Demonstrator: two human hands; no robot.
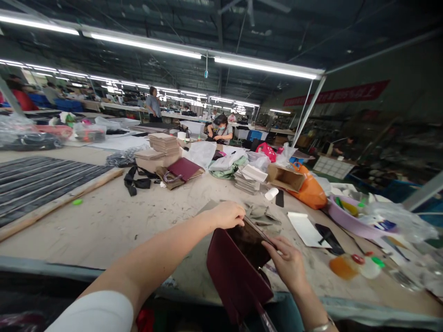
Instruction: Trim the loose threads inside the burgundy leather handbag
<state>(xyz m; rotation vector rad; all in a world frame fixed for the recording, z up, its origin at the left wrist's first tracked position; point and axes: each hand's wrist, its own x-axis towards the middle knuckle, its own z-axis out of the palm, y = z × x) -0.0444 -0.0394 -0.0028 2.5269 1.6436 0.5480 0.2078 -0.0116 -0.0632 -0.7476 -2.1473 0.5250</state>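
A maroon handbag [233, 272] hangs over the front edge of the table, its mouth facing up and its dark brown lining [247, 242] in view. My left hand [228, 215] is closed at the far end of the bag's opening, with the fingertips partly hidden. Thumb and fingers of my right hand [289, 260] pinch the opening's right rim. Beyond the bag, pieces of grey-brown material [261, 214] lie on the table. Another maroon and brown bag [183, 171] rests farther back.
Stacked brown boards [162, 145] and black straps [136, 180] lie behind to the left. A cardboard box [285, 177], an orange bag [308, 191], a purple basin [353, 221] and small bottles [372, 267] line the right. A person [220, 129] sits across the table.
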